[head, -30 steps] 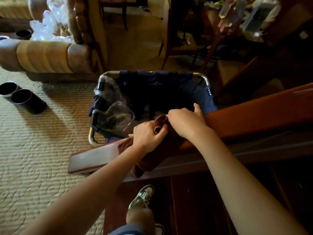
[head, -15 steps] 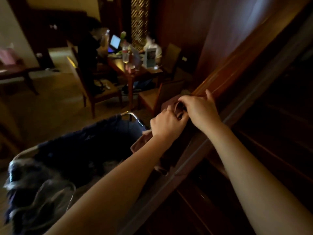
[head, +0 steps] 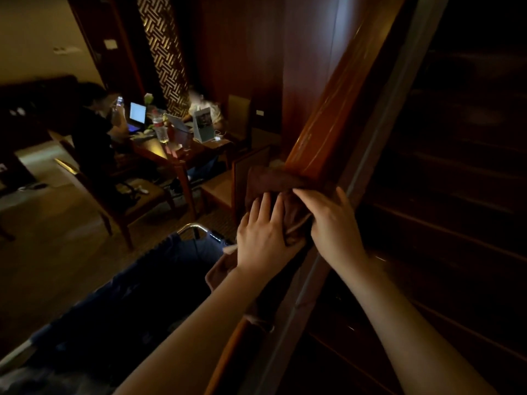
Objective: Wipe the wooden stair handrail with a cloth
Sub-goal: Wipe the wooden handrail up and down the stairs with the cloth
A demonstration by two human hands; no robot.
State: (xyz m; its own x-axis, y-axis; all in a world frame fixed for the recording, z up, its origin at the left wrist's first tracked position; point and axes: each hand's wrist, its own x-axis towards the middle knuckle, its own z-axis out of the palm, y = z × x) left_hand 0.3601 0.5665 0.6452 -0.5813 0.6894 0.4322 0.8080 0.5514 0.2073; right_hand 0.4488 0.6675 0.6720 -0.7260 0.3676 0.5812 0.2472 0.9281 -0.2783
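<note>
The wooden stair handrail is a broad reddish-brown beam that climbs from bottom centre to top right. A brown cloth is draped across it and hangs down its left side. My left hand lies flat on the cloth with its fingers straight, pressing it against the rail's left face. My right hand is on top of the rail, and its curled fingers grip a bunched fold of the cloth.
A metal-framed trolley with a dark blue bag stands below the rail on the left. Beyond it are wooden chairs and a table with laptops and seated people. Dark wooden stair steps lie to the right.
The view has swung up from the floor to along the rail. Both hands and the cloth have slid up the rail. My left hand has uncurled and now lies flat.
</note>
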